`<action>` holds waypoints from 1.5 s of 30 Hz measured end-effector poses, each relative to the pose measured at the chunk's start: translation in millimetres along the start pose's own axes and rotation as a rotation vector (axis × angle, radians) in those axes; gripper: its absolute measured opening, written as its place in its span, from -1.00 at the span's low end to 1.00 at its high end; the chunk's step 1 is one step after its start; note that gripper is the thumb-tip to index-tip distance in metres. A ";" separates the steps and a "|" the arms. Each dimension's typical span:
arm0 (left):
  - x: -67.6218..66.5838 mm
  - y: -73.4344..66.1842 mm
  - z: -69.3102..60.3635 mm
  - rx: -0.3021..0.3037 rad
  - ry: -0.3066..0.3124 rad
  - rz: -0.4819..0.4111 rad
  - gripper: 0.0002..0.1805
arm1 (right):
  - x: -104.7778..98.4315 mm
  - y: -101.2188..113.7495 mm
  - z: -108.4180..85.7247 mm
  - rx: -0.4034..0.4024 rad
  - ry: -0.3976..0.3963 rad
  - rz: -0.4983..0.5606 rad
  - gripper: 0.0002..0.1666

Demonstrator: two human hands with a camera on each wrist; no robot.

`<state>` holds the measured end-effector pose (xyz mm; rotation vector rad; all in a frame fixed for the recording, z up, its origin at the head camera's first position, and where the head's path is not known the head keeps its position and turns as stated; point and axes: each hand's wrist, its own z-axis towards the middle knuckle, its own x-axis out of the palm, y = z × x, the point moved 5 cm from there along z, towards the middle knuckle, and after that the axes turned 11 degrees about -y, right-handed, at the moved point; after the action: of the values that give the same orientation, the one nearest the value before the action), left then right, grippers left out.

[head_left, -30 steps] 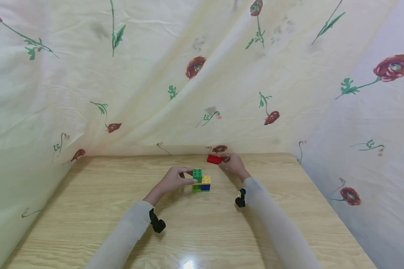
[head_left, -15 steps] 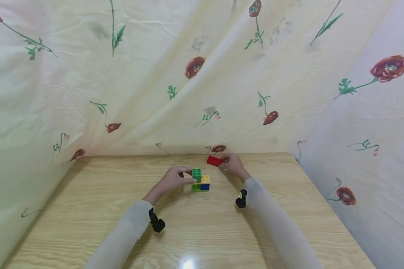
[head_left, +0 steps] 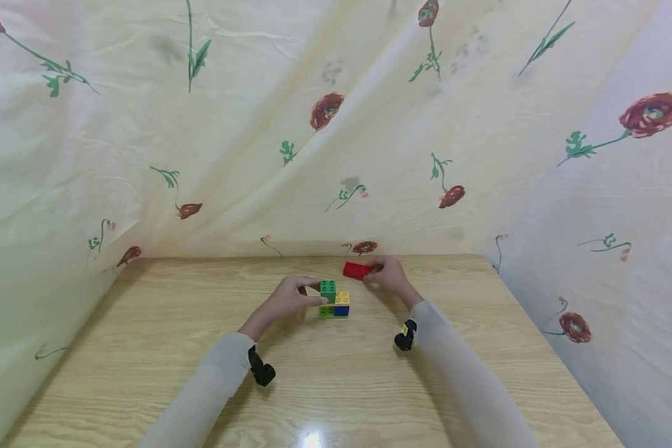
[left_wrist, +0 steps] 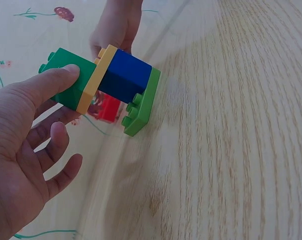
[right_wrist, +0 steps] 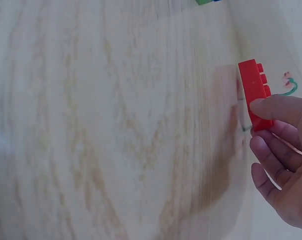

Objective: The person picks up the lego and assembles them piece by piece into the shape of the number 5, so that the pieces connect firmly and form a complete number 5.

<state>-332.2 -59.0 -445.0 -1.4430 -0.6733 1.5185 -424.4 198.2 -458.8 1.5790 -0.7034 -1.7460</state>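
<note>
My left hand (head_left: 290, 296) pinches a dark green toy brick (left_wrist: 86, 75) between thumb and fingers. That brick tops a small stack: under it a thin yellow plate (left_wrist: 97, 82), then a blue brick (left_wrist: 127, 74), then a light green base piece (left_wrist: 147, 105) with bare studs showing on one side. Beyond the stack, to the right in the head view, my right hand (head_left: 389, 275) pinches one end of a long red brick (right_wrist: 251, 82). In the right wrist view its studs face away from the tabletop side, and the hand's lower fingers hang loosely curled.
Both hands are over a wooden table (head_left: 201, 323), near its far edge. A flowered cloth (head_left: 246, 137) hangs behind and along both sides. Each wrist wears a black camera, the left one (head_left: 262, 368) and the right one (head_left: 404, 337).
The red brick has rolled in my right fingers, so its studs no longer show along its top edge in the head view. My left hand and the stack stay about where they were.
</note>
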 end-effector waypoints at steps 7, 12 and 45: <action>1.0 -0.9 -0.1 0.008 0.003 -0.006 -0.46 | -7.1 16.5 -10.3 -0.076 0.019 0.037 -0.56; 0.3 -1.4 -0.1 0.009 0.004 -0.005 -0.47 | -13.8 31.2 -18.9 -0.183 0.012 0.017 -0.57; 0.8 -3.0 1.7 0.048 0.020 0.001 -0.53 | -19.2 77.4 -65.5 -0.457 0.164 0.108 -0.55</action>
<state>-333.1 -56.6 -442.4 -1.4210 -0.6205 1.5092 -349.2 167.4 -395.3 1.3212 -0.2760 -1.5408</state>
